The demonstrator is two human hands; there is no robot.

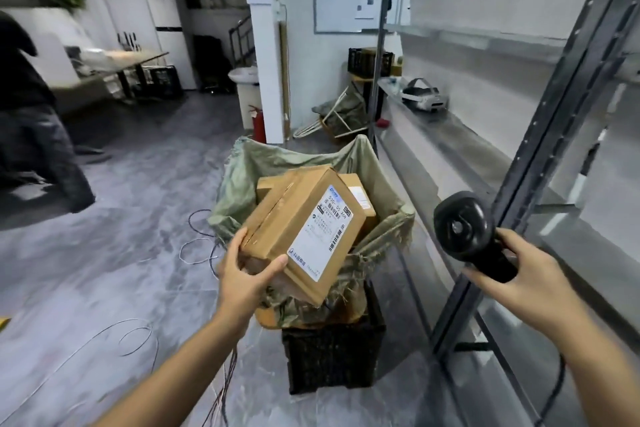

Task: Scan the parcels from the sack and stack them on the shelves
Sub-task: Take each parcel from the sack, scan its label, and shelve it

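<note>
Two hands share the work: the left hand (242, 274) grips a parcel (304, 236) by its near corner above the sack (242, 166), label tilted up, likely for reading; the right hand (530, 274) has its fingers (516, 243) wrapped round the scanner (464, 229) beside the shelves (485, 135).

Parcel depot, metal shelving (478, 36), parcel sack (242, 163)

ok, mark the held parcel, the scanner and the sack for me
held parcel (323, 230): head view, on its white shipping label.
scanner (459, 229): head view, on its round black head.
sack (239, 170): head view, on its green left wall.
</note>
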